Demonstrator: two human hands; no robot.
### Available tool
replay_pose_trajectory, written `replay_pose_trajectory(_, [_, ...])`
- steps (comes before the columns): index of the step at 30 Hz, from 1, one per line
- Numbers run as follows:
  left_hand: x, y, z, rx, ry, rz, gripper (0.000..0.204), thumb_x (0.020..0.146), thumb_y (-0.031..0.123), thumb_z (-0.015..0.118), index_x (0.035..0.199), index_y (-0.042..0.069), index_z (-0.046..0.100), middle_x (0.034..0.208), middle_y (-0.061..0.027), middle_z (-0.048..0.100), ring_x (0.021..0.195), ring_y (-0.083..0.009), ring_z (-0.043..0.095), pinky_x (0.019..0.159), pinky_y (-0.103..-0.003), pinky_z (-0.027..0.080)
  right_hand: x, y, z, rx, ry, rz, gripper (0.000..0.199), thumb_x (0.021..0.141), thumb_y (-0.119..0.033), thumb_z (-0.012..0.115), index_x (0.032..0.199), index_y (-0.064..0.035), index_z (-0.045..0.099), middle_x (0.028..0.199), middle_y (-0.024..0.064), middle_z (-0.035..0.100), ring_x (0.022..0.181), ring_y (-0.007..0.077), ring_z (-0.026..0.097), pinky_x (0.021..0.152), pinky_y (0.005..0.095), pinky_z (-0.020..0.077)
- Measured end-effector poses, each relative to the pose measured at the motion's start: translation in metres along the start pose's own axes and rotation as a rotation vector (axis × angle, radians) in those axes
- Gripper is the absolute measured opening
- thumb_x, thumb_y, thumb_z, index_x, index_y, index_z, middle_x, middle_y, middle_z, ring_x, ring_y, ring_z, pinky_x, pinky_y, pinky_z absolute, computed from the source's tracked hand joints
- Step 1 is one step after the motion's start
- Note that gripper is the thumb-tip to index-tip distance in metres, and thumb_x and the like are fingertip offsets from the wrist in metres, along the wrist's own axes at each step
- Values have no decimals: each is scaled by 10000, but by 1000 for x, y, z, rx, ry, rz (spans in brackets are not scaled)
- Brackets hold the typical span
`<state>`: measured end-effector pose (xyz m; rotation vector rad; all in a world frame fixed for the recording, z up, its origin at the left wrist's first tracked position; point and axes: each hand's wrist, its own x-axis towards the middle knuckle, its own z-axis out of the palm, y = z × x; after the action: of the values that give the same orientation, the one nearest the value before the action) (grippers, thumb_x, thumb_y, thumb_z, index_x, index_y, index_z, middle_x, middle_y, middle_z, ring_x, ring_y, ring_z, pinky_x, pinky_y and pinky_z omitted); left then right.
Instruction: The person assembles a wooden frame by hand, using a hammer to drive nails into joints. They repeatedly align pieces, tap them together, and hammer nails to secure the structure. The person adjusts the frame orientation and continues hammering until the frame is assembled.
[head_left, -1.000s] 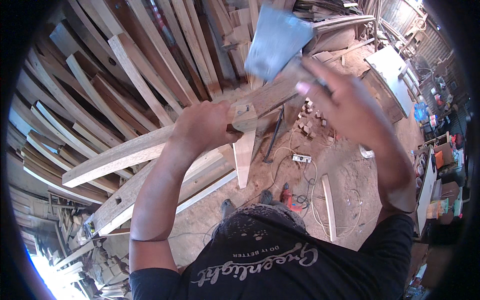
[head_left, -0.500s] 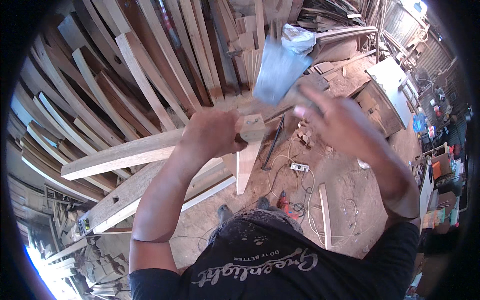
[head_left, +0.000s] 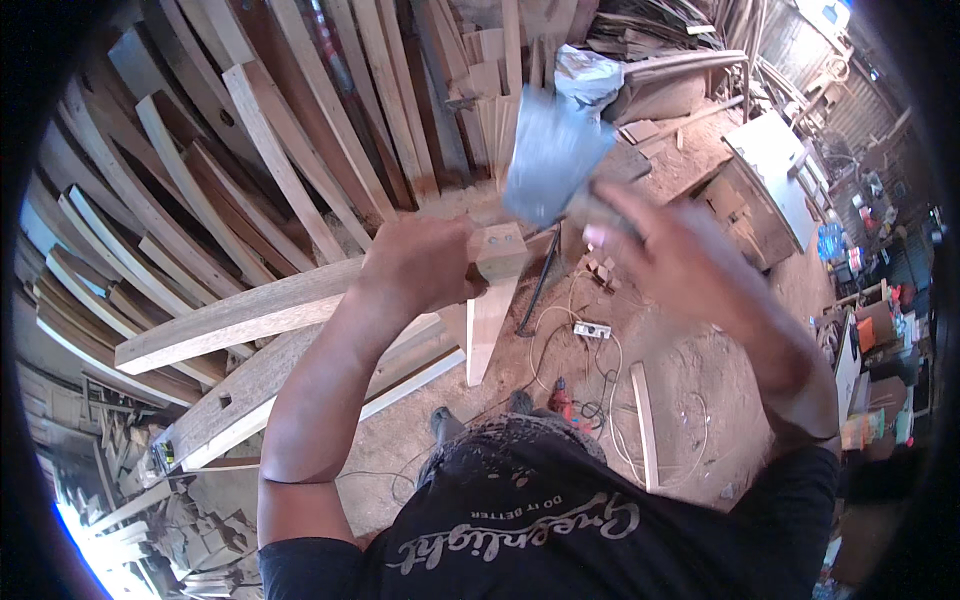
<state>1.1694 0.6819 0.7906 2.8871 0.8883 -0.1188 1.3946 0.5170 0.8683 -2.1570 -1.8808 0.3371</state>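
Observation:
My left hand (head_left: 420,262) is closed round a long pale wooden beam (head_left: 240,318), close to its right end. There the beam meets a shorter tapered wooden piece (head_left: 484,338) that points down toward me, and two small dark round spots show on the top of the joint (head_left: 499,240). My right hand (head_left: 655,250) is raised to the right of the joint, wrapped round the handle of a mallet-like tool (head_left: 557,160). Its broad blue-grey head is smeared by motion and hangs above and beyond the joint, apart from the wood.
Another thick beam (head_left: 225,400) with a square hole lies below the held one. Many boards (head_left: 290,160) lean at the left and back. On the floor are a red power tool (head_left: 561,398), a white power strip (head_left: 592,330) with cords, and a wooden strip (head_left: 645,425).
The blue-grey tool head has shifted slightly down and toward the joint, along with my right hand. My left hand keeps its hold on the beam; the whole view has shifted slightly.

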Motion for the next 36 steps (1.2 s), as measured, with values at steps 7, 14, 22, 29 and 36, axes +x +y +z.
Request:
replay_pose_trajectory(7, [-13, -5, -4, -4, -2, -47, 494, 797, 444, 848, 1056, 61, 674, 983, -161, 734, 974, -392, 734, 852, -503, 596, 27, -30, -59, 458, 710, -163, 501, 1126, -422, 494, 1507, -98, 530, 653, 3, 518, 541, 57, 488, 478, 241, 389])
replay_pose_trajectory(14, [-5, -1, -18, -28, -104, -58, 494, 804, 437, 838, 1070, 53, 677, 963, -178, 730, 978, -391, 740, 837, -512, 601, 10, -8, 0, -157, -133, 59, 446, 1077, -415, 564, 1415, -125, 548, 893, 216, 732, 796, 455, 723, 748, 552, 540])
replay_pose_trajectory(22, [-12, -1, -17, -2, -59, -44, 424, 813, 390, 803, 1053, 53, 710, 960, -172, 756, 935, -380, 754, 801, -507, 608, 22, -27, -18, 97, 354, -168, 377, 1079, -353, 589, 1344, -87, 556, 840, 213, 712, 730, 434, 712, 667, 542, 543])
replay_pose_trajectory(29, [-4, 9, -14, 54, -46, -26, 461, 816, 415, 820, 1109, 75, 715, 962, -151, 776, 924, -342, 759, 796, -473, 609, 36, 26, 38, 73, 89, -257, 373, 1073, -343, 594, 1314, -66, 532, 818, 237, 693, 737, 466, 697, 635, 534, 530])
replay_pose_trajectory(36, [-11, 7, -24, -19, -53, -57, 574, 830, 509, 816, 1104, 33, 649, 959, -195, 738, 969, -410, 730, 819, -525, 582, 110, 107, 158, 676, -49, 324, 311, 1041, -240, 660, 1216, -2, 561, 748, 107, 639, 549, 209, 631, 498, 388, 506])
